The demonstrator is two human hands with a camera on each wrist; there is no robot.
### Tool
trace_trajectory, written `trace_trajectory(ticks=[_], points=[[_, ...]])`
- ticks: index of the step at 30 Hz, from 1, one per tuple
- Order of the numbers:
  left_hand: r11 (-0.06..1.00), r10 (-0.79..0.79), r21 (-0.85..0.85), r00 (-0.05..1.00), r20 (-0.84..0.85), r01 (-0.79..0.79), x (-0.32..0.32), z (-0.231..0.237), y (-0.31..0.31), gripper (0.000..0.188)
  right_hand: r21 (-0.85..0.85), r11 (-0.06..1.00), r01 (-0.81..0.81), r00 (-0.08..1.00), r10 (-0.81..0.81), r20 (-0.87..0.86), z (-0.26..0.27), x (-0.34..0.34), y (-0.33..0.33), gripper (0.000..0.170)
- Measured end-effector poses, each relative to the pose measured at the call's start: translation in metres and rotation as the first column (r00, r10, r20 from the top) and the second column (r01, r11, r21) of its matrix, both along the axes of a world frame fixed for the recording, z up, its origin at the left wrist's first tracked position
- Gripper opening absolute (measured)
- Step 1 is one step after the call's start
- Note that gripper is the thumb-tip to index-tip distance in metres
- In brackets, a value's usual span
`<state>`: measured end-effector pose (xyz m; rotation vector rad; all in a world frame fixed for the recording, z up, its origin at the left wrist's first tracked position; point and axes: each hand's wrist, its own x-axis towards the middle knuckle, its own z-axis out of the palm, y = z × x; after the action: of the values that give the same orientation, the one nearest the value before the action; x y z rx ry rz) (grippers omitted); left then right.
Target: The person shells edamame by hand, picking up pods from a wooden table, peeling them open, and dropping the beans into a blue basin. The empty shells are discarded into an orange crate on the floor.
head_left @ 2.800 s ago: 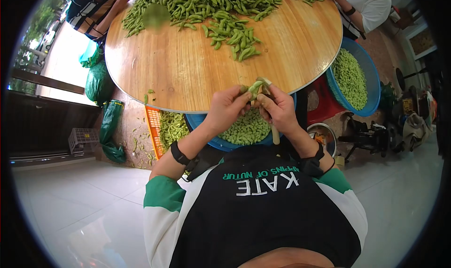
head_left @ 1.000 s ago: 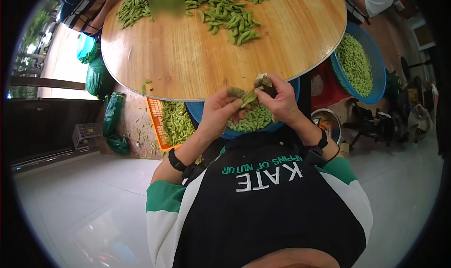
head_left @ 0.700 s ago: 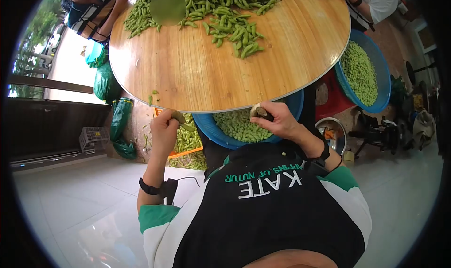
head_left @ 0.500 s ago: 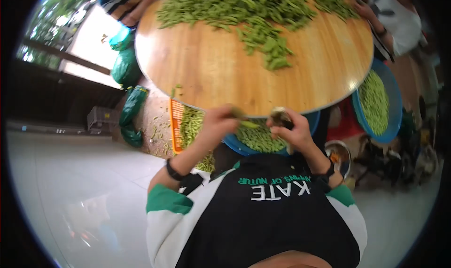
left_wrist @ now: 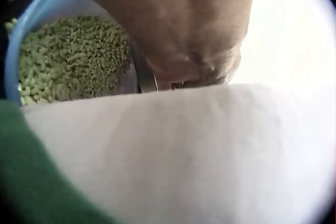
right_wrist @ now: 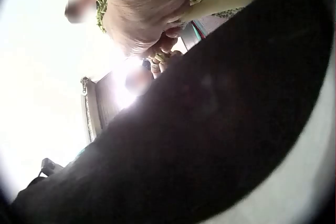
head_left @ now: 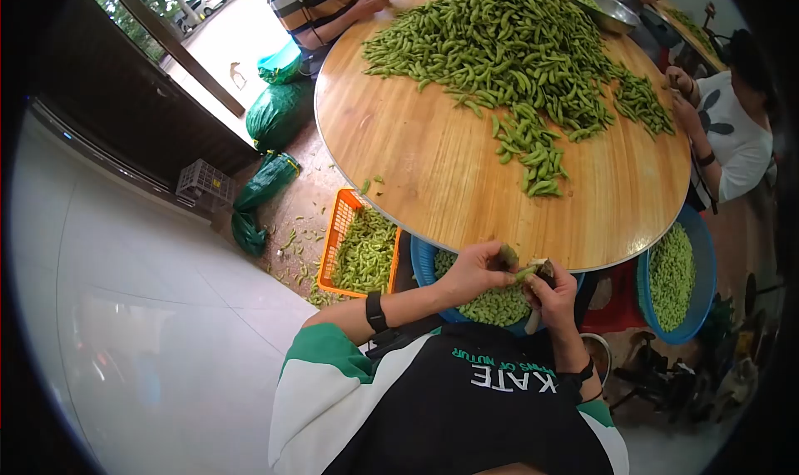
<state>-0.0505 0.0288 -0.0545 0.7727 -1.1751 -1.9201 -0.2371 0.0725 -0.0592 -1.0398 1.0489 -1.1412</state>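
Note:
In front of the table's near edge, my left hand (head_left: 476, 275) pinches a green edamame pod (head_left: 525, 273). Close against the pod is my right hand (head_left: 556, 298), its thumb at the pod's end. A pale stick-like handle (head_left: 533, 321) pokes out below my right palm, and in the right wrist view the same handle (right_wrist: 223, 5) runs out of the hand. Something dark and whitish covers a right fingertip. Under both hands stands a blue basin (head_left: 424, 263) with shelled beans (head_left: 494, 307). My left fingers are hidden in the left wrist view, where a sleeve (left_wrist: 173, 145) fills the lower part.
A pile of edamame pods (head_left: 508, 50) covers the far part of the round wooden table (head_left: 399, 142). An orange basket (head_left: 337, 229) of husks stands at left, near green sacks (head_left: 279, 115). Another blue basin (head_left: 710, 283) of beans stands at right. Other people sit around the table.
My left hand went over the orange basket, then came back beside my right hand and now pinches a pod. The head view has swung, showing more of the far table. The handle stays in my right hand.

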Motion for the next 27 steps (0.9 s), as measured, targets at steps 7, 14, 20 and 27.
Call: trace_trajectory(ticks=[7,14,20,27], points=[[0.969,-0.025,-0.233,0.966,0.256,0.086,0.009,-0.001,0.013,0.012,0.015,0.999,-0.045,0.999,0.044,0.015,0.005,-0.001,-0.001,0.004],[0.995,-0.086,-0.037,0.989,0.122,0.091,0.004,-0.007,0.016,0.014,-0.004,0.999,-0.042,0.998,0.042,-0.047,0.005,0.001,0.002,0.003],[0.988,-0.149,-0.032,0.988,0.045,0.151,0.0,-0.028,0.011,0.02,-0.334,0.937,-0.102,0.88,-0.072,-0.47,0.003,0.0,0.003,0.012],[0.866,-0.05,-0.416,0.876,0.48,0.278,0.005,-0.033,0.014,0.033,-0.373,0.921,-0.112,0.826,-0.122,-0.55,-0.001,-0.004,0.005,0.014]])
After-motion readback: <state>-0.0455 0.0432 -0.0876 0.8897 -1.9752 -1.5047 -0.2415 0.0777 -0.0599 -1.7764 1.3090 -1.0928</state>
